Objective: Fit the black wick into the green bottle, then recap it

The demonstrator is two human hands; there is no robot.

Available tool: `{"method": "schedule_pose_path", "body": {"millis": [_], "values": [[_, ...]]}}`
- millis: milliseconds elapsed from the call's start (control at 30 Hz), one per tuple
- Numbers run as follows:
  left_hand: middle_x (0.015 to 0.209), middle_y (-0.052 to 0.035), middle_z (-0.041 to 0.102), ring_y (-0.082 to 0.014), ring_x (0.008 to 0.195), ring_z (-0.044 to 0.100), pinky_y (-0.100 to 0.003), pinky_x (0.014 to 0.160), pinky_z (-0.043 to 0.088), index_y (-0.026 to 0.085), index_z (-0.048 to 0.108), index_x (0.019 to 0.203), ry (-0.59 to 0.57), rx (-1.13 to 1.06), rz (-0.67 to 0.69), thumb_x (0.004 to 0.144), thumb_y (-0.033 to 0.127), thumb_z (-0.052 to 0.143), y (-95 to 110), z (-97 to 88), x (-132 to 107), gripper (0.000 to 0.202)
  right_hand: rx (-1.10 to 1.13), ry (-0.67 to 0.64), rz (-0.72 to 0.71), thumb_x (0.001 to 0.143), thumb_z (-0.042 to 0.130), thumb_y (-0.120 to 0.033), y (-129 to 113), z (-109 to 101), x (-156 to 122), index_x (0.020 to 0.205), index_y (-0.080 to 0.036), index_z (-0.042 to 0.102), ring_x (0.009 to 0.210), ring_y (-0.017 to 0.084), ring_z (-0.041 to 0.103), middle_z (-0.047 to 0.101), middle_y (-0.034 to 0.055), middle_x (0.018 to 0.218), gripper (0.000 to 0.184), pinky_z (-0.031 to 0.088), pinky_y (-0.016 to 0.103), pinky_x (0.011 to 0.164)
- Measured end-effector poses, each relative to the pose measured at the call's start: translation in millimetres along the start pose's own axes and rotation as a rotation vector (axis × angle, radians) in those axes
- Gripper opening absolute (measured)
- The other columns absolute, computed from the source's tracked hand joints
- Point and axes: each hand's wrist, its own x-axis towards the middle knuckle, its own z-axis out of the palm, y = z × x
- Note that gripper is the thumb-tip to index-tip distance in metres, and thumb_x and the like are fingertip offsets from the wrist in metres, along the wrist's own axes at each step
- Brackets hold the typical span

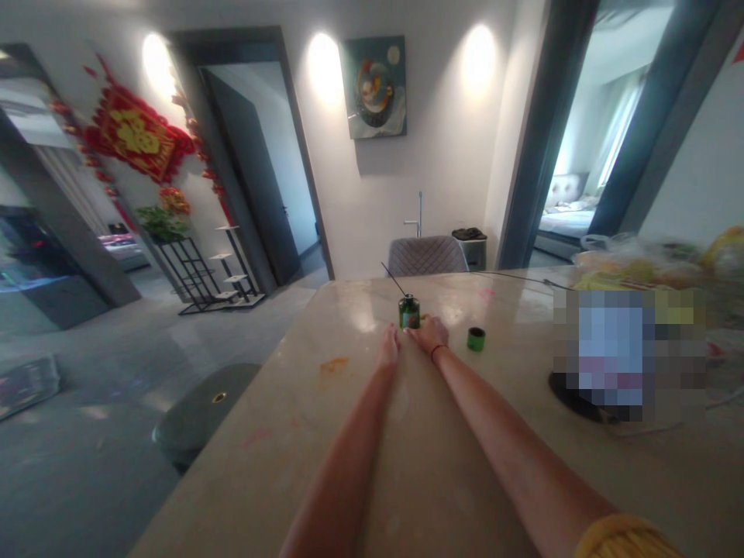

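A small green glass bottle (410,313) with a label stands upright on the table, and a thin dark stick (393,277) leans left out of its mouth. My right hand (431,333) is closed on the bottle's lower right side, with the thumb in front. Just left of the bottle, my left hand (390,346) rests edge-on with its fingers stretched forward, holding nothing. A short green ring-shaped piece (475,339), like a cap or collar, sits on the table to the right of my right hand.
The pale stone table (279,434) bears an orange smear. At right are plastic bags (645,260), a blurred-out object (610,349) and a dark round base. A grey chair (427,257) stands beyond the far edge, a green stool (201,418) at left.
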Motion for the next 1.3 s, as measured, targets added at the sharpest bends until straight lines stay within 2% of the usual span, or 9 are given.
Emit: {"method": "schedule_pose_path", "body": {"millis": [200,333,467,567,733,933,1033,1133,1300], "values": [[0.121,-0.0129,0.054,-0.0166,0.110,0.053,-0.027,0.090,0.043,0.017,0.040,0.128,0.040,-0.010,-0.031,0.086,0.031,0.038,9.2,2.6,-4.9,0.045,0.021,-0.077,-0.034,0.065,0.060,-0.045,6.7,-3.0,-1.0,0.117,-0.009,0.052,0.106,0.028,0.052,0.053,0.0190,0.117,0.064,0.040,0.034,0.087],[0.091,-0.0061,0.063,-0.0132,0.082,0.060,-0.028,0.080,0.045,0.019,0.013,0.140,0.101,0.034,0.018,0.080,0.022,0.049,17.0,2.1,-13.9,0.070,0.030,-0.097,-0.139,0.069,0.055,-0.028,18.0,-12.1,-5.1,0.133,-0.001,0.032,0.109,0.026,0.051,0.050,0.0223,0.121,0.073,0.039,0.030,0.087],[0.074,-0.0009,0.059,-0.0152,0.072,0.056,-0.030,0.078,0.042,0.027,0.012,0.141,0.200,0.575,0.310,0.077,0.016,0.049,29.3,-10.5,-27.0,0.074,-0.025,-0.139,-0.229,0.074,0.039,-0.011,33.7,-33.8,-13.2,0.141,-0.007,0.000,0.083,0.021,0.061,0.064,0.0144,0.100,0.078,0.041,0.028,0.073],[0.081,-0.0046,0.060,-0.0187,0.081,0.055,-0.032,0.085,0.037,0.030,0.023,0.138,0.083,0.982,0.453,0.076,0.010,0.044,37.7,-22.2,-33.1,0.069,-0.093,-0.233,-0.342,0.077,0.035,-0.010,47.2,-51.8,-20.7,0.141,-0.013,-0.007,0.072,0.019,0.062,0.067,0.0092,0.086,0.077,0.040,0.027,0.068],[0.081,-0.0063,0.059,-0.0197,0.087,0.054,-0.034,0.091,0.031,0.031,0.030,0.135,-0.129,1.301,0.517,0.075,0.003,0.038,39.9,-27.9,-34.8,0.067,-0.357,-0.279,-0.592,0.077,0.035,-0.007,66.2,-67.8,-35.7,0.142,-0.025,0.007,0.080,0.021,0.061,0.064,0.0113,0.098,0.073,0.039,0.028,0.072],[0.089,-0.0067,0.059,-0.0187,0.087,0.054,-0.031,0.087,0.033,0.032,0.031,0.134,-0.188,1.346,0.525,0.075,0.002,0.036,38.9,-27.3,-37.1,0.067,-0.437,-0.274,-0.618,0.080,0.033,-0.008,66.3,-72.3,-40.7,0.141,-0.031,0.013,0.077,0.021,0.062,0.064,0.0106,0.097,0.067,0.039,0.029,0.069],[0.090,-0.0061,0.060,-0.0188,0.088,0.053,-0.030,0.087,0.034,0.029,0.038,0.130,-0.130,1.212,0.533,0.081,0.013,0.038,39.5,-29.4,-38.0,0.052,-0.282,-0.237,-0.531,0.080,0.039,-0.014,50.4,-73.2,-26.6,0.142,-0.022,0.009,0.079,0.019,0.060,0.065,0.0093,0.096,0.070,0.038,0.027,0.070],[0.087,-0.0080,0.061,-0.0202,0.087,0.052,-0.032,0.084,0.034,0.023,0.056,0.110,0.010,1.158,0.581,0.086,0.025,0.036,41.1,-31.2,-39.0,0.031,-0.140,-0.166,-0.456,0.081,0.039,-0.017,25.7,-71.2,-5.0,0.140,-0.016,0.023,0.084,0.018,0.058,0.063,0.0091,0.098,0.061,0.039,0.026,0.073],[0.074,-0.0091,0.059,-0.0196,0.078,0.052,-0.031,0.077,0.034,0.019,0.059,0.069,0.160,1.246,0.637,0.089,0.032,0.030,44.8,-33.7,-40.9,0.037,-0.153,-0.094,-0.556,0.080,0.038,-0.016,-11.0,-63.8,20.2,0.132,-0.015,0.040,0.102,0.020,0.051,0.055,0.0126,0.113,0.052,0.036,0.027,0.087]]}}
